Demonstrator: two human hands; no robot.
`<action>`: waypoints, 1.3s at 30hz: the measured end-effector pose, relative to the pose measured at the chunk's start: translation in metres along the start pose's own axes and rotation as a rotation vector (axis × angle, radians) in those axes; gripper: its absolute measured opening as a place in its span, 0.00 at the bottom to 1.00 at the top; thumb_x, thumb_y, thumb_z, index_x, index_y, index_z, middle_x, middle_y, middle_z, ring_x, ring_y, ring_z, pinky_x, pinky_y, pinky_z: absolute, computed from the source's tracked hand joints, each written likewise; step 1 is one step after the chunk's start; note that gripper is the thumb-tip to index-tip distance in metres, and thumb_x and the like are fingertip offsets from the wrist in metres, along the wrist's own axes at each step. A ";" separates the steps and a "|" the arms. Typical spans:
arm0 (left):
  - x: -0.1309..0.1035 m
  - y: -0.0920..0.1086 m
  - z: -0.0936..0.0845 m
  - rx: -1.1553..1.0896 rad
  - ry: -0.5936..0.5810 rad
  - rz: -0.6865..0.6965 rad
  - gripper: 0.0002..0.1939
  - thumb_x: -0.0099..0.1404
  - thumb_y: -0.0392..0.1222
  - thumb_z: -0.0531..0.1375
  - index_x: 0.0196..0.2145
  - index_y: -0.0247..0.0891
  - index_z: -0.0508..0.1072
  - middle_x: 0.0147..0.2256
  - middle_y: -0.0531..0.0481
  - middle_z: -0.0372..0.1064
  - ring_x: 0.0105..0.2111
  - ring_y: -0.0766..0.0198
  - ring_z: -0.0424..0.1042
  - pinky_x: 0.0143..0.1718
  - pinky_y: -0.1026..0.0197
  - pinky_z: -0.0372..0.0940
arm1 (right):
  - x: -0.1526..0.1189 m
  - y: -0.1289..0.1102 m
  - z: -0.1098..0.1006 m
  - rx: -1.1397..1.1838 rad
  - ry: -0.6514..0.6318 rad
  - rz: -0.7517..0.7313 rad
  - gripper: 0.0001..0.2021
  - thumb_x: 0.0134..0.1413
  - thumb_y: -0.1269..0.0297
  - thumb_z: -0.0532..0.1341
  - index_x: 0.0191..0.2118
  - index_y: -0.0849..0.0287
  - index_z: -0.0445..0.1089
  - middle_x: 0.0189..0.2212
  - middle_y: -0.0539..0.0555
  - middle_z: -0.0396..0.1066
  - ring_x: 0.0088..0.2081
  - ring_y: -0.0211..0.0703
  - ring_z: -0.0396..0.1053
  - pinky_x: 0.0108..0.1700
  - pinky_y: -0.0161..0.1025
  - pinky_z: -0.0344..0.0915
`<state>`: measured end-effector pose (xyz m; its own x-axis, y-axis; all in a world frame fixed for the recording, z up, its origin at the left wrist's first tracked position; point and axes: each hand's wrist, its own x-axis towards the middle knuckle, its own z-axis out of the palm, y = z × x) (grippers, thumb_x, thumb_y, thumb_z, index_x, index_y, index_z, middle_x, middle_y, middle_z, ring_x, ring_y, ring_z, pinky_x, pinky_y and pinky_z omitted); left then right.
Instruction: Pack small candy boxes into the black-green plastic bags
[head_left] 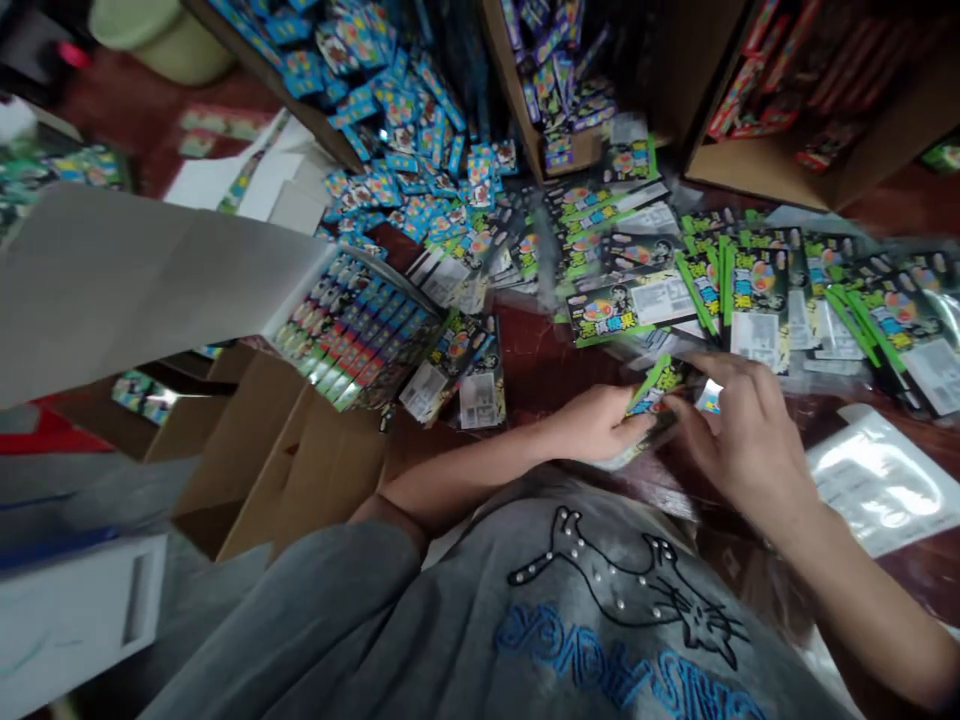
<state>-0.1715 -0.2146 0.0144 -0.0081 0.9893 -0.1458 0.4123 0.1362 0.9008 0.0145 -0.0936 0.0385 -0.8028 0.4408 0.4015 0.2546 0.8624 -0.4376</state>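
Note:
Close to my body, my left hand grips a black and green candy packet by its left side. My right hand is at the packet's right end, thumb and fingers bent around its edge, with a small shiny blue and white piece by the fingers. Beyond both hands, many black and green packets with white labels lie in overlapping rows on the dark red table. Left of my forearm is an open white box filled with rows of small colourful packs.
Cardboard boxes at the back hold blue packets, purple packets and red packets. A shiny clear plastic bag lies at the right. Brown cartons stand at the left, near a pale green tub.

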 end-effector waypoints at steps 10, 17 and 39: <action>-0.034 -0.001 -0.028 -0.083 -0.284 -0.079 0.23 0.65 0.48 0.68 0.55 0.35 0.79 0.45 0.44 0.83 0.39 0.59 0.79 0.41 0.61 0.69 | 0.014 -0.011 -0.034 0.243 -0.666 -0.253 0.11 0.76 0.58 0.59 0.48 0.55 0.78 0.46 0.56 0.83 0.49 0.48 0.81 0.54 0.49 0.74; -0.031 -0.004 -0.008 -0.448 0.180 -0.284 0.19 0.62 0.52 0.72 0.43 0.36 0.85 0.41 0.45 0.85 0.36 0.61 0.80 0.40 0.59 0.74 | -0.040 -0.035 -0.009 0.383 -0.005 0.453 0.17 0.71 0.55 0.63 0.61 0.50 0.71 0.63 0.61 0.74 0.62 0.52 0.76 0.62 0.56 0.73; 0.101 -0.025 -0.121 0.806 0.678 -0.146 0.23 0.79 0.38 0.55 0.68 0.32 0.64 0.64 0.30 0.70 0.65 0.45 0.69 0.68 0.42 0.63 | -0.045 0.074 -0.002 -0.248 -0.261 0.180 0.30 0.69 0.52 0.62 0.71 0.58 0.64 0.67 0.68 0.71 0.64 0.69 0.70 0.60 0.63 0.72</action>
<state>-0.2926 -0.1119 0.0268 -0.5098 0.8227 0.2514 0.8460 0.4265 0.3198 0.0706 -0.0493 -0.0107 -0.8353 0.5398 0.1046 0.5004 0.8251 -0.2623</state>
